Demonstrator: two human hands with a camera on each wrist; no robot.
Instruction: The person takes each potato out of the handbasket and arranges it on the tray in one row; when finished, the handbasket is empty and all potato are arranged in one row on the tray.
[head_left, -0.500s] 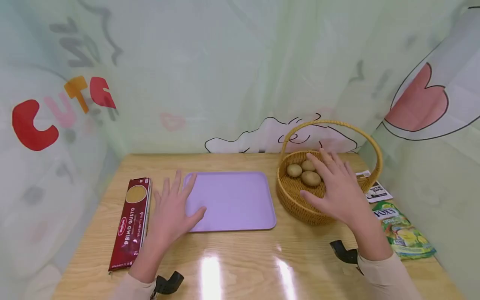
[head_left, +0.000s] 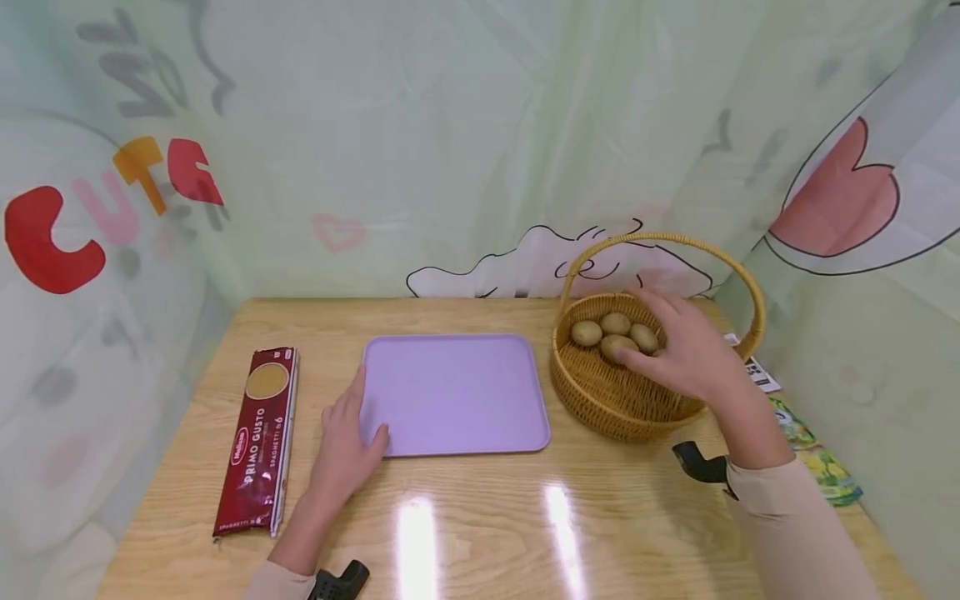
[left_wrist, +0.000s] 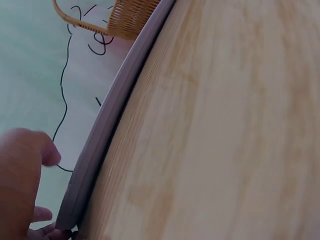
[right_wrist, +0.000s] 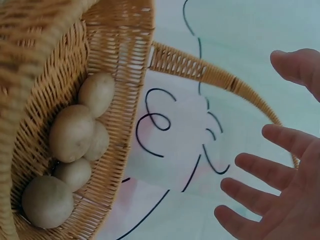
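A lilac tray (head_left: 453, 396) lies on the wooden table, bare on top. At its left edge is my left hand (head_left: 347, 442), fingers along the rim and thumb near the front corner. In the left wrist view the thumb of that hand (left_wrist: 22, 165) stands apart from the tray's rim (left_wrist: 107, 115), while other fingertips are at its corner, partly hidden. To the right, a wicker basket (head_left: 592, 408) with a tall handle holds several potatoes (head_left: 586, 333). Over it hovers my right hand (head_left: 690, 346), its fingers spread and holding nothing in the right wrist view.
A red spaghetti packet (head_left: 255, 442) lies left of my left hand. Behind my right forearm are a green packet (head_left: 828, 477) and a white-and-black packet (head_left: 761, 375), both partly hidden. A printed curtain (head_left: 420, 150) hangs behind the table.
My left hand has come down to the tray's left edge. The right hand has shifted slightly right over the basket, uncovering more potatoes. The head view has moved slightly.
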